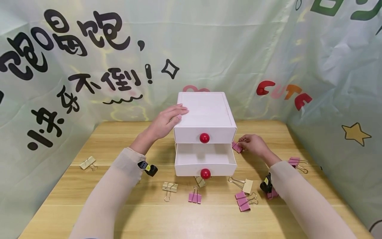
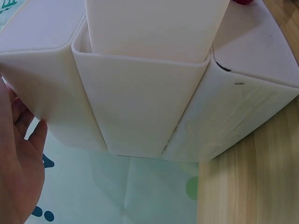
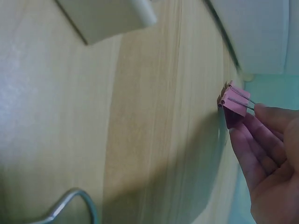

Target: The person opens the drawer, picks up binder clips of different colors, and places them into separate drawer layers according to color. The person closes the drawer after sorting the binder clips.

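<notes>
A white drawer box (image 1: 206,108) with red knobs stands mid-table. Its upper drawer front (image 1: 188,135) is flush, while the drawer beneath (image 1: 185,168) is pulled out, its visible inside bare. My left hand (image 1: 168,120) rests its extended fingers on the box's upper left edge. In the left wrist view, three tiers show from the side, with the middle drawer (image 2: 154,28) sticking out. To the box's right, my right hand (image 1: 254,145) pinches a pink binder clip (image 3: 238,100) by its wire handles, just beside the pulled-out drawer.
Pink binder clips (image 1: 195,198) and cream binder clips (image 1: 170,187) lie scattered before the box. Another cream clip (image 1: 88,162) is far left, and a pink clip (image 1: 293,161) lies by my right forearm. A printed cloth (image 1: 209,43) hangs behind the wooden table (image 1: 143,215).
</notes>
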`<state>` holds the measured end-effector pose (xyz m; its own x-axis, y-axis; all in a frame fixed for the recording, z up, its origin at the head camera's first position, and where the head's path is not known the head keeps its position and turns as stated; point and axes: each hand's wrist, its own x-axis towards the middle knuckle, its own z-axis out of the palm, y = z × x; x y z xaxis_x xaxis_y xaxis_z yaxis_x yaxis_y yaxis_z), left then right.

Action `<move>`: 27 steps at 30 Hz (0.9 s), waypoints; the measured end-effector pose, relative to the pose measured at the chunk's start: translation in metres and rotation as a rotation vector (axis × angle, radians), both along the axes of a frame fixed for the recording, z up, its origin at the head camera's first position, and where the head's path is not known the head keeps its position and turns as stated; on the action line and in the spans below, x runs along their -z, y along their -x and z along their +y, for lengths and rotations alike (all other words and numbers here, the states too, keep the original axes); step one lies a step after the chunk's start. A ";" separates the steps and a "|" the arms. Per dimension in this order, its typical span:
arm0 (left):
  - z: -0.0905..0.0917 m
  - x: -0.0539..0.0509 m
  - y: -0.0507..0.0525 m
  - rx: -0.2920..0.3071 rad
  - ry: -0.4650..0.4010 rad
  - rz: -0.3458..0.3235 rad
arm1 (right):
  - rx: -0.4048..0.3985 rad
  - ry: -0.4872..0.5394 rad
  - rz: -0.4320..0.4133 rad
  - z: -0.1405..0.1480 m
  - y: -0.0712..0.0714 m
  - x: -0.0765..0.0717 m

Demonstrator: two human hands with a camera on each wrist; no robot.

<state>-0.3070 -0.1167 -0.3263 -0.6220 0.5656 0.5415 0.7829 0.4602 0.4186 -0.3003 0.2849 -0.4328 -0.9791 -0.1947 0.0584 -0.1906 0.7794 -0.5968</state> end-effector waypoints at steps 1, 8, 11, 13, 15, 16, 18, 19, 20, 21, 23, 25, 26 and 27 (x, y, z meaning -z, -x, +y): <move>0.000 0.000 0.000 0.001 0.000 -0.002 | 0.005 0.008 0.002 0.000 -0.001 0.000; 0.000 0.000 0.001 0.007 0.000 0.009 | 0.030 0.181 -0.044 0.004 -0.008 -0.001; -0.001 0.001 0.002 0.010 -0.002 0.014 | 0.047 0.295 -0.090 0.004 -0.014 -0.006; -0.001 0.001 0.002 0.012 -0.003 0.014 | 0.055 0.384 -0.130 0.004 -0.018 -0.009; -0.001 0.002 0.002 0.014 -0.007 0.016 | 0.056 0.470 -0.164 0.004 -0.022 -0.013; -0.001 0.002 0.002 0.015 -0.007 0.016 | 0.056 0.502 -0.174 0.003 -0.024 -0.015; -0.001 0.003 0.003 0.013 -0.006 0.015 | 0.058 0.543 -0.187 0.003 -0.028 -0.018; -0.001 0.003 0.003 0.014 -0.005 0.013 | 0.059 0.557 -0.190 0.004 -0.030 -0.020; -0.001 0.003 0.003 0.014 -0.004 0.012 | 0.063 0.574 -0.194 0.004 -0.031 -0.021; -0.001 0.003 0.002 0.013 -0.003 0.010 | 0.069 0.589 -0.197 0.004 -0.033 -0.023; -0.001 0.002 0.002 0.010 -0.003 0.007 | 0.078 0.606 -0.205 0.004 -0.036 -0.026; -0.001 0.002 0.002 0.009 -0.005 0.005 | 0.084 0.616 -0.214 0.004 -0.039 -0.030; -0.001 0.002 0.001 0.008 -0.006 0.006 | 0.087 0.619 -0.218 0.003 -0.041 -0.032; -0.001 0.002 0.001 0.008 -0.007 0.005 | 0.088 0.612 -0.220 0.003 -0.043 -0.034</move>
